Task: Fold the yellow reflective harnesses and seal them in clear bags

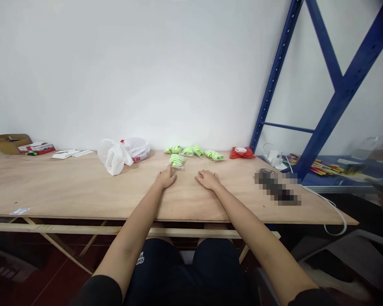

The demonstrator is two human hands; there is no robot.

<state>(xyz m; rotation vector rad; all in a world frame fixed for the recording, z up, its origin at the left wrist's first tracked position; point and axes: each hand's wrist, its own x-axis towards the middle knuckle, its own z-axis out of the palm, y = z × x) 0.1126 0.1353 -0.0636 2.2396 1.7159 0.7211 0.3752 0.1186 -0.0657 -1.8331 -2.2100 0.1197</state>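
My left hand point(166, 177) rests on the wooden table with its index finger stretched out to the near edge of a clear packet point(177, 160). Inside that packet is a neon-green bundle, like wound laces. Whether the fingertip touches the plastic I cannot tell. To the right, my right hand point(208, 179) lies palm down on the wood with fingers stretched out, holding nothing. Behind the hands, more neon-green packets point(214, 155) lie in a row close to the wall, several in all.
White plastic bags point(115, 156) stand left of the packets, with white strips point(70, 154) and a cardboard box point(11, 143) farther left. A red packet point(241, 153) lies right. A blue metal frame point(327, 110) rises at the right, near a white cable point(335, 206) and a blurred-out object point(276, 187).
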